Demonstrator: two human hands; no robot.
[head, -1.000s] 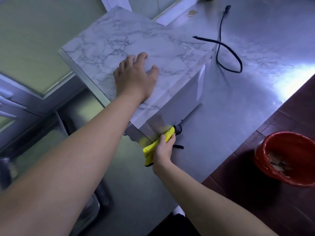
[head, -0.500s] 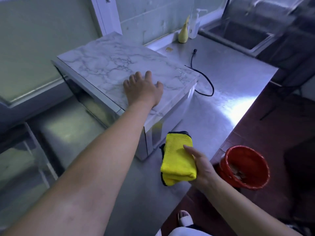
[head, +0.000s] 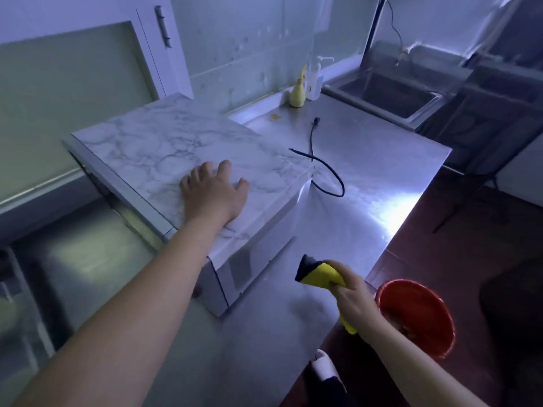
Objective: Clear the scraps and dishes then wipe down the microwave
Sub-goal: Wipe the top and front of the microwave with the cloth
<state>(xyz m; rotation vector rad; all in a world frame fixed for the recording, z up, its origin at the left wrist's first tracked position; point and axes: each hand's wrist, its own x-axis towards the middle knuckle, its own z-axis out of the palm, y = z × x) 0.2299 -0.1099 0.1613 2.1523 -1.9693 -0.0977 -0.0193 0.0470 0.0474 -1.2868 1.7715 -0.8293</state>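
Note:
The microwave, its top covered in a white marble pattern, stands on a steel counter. My left hand lies flat on its top near the right front edge, fingers spread. My right hand grips a folded yellow cloth with a black edge, held above the counter to the right of the microwave's side, apart from it. A red bucket with scraps inside sits on the floor just right of that hand.
A black power cord loops on the counter behind the microwave. A yellow bottle and a clear pump bottle stand by the wall. A steel sink lies at the far right. My foot is below.
My right hand came away from the microwave's lower front corner with the cloth, moving right, then turned so the cloth points up-left. The view pulled back. My left hand stayed on top.

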